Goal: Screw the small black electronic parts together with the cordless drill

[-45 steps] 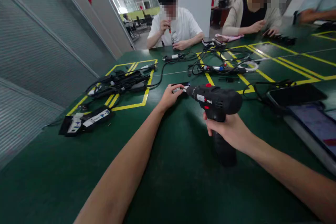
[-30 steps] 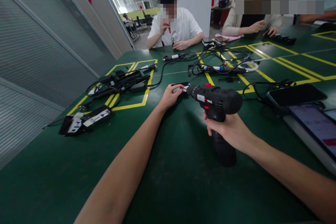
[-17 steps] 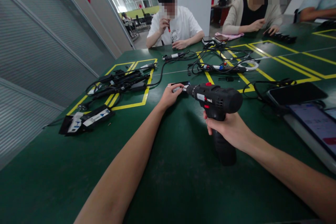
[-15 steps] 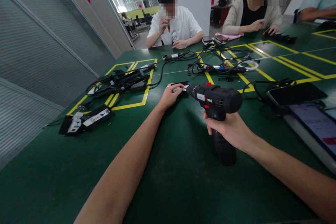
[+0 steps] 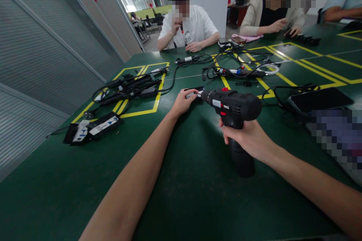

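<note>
My right hand [image 5: 249, 138] grips the handle of a black cordless drill [image 5: 236, 108] with red details, held level above the green table [image 5: 181, 180]. The drill's chuck points left at a small dark and silver part [image 5: 194, 92]. My left hand [image 5: 183, 102] is closed on that part, pinching it at the drill's tip. Both my forearms stretch out from the bottom of the view.
A pile of black cables and adapters [image 5: 128, 87] lies in a yellow-taped box at the left, with a flat black device [image 5: 93, 127] nearer. More cables and tools [image 5: 240, 70] lie in the middle. A dark tablet [image 5: 319, 99] sits right. Three people sit at the far side.
</note>
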`<state>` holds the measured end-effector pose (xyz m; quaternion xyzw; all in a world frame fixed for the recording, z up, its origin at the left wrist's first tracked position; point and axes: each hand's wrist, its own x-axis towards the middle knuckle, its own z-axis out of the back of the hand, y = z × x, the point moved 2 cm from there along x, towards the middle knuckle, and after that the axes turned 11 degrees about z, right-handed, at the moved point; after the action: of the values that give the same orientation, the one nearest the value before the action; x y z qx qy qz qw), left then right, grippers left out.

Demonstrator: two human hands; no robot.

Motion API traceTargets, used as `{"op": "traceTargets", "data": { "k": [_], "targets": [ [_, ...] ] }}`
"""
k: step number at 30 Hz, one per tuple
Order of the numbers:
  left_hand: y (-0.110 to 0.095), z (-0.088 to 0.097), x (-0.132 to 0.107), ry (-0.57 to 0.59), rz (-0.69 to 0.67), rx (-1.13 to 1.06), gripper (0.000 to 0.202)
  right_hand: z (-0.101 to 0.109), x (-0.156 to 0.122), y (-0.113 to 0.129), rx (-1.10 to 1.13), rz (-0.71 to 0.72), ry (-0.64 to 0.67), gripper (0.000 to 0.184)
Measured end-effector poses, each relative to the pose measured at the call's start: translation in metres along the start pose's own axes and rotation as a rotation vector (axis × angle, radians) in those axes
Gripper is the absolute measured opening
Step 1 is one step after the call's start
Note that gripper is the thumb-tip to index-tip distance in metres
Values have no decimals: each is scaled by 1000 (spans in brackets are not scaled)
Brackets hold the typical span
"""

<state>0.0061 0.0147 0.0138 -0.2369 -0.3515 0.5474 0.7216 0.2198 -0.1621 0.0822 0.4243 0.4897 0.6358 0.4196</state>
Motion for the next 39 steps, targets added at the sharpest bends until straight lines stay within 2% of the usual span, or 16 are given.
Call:
{"op": "traceTargets", "data": {
  "k": [11, 23, 39],
  "targets": [
    [-4, 1, -1, 6, 15, 24, 32, -1, -1, 5, 6, -22, -7, 11],
    [-2, 1, 0, 12, 10, 17, 32, 1, 1, -7, -2, 36, 2, 13],
    [-3, 1, -1, 14, 31, 6, 32, 0, 0, 1, -8, 9, 2, 11]
  ]
}}
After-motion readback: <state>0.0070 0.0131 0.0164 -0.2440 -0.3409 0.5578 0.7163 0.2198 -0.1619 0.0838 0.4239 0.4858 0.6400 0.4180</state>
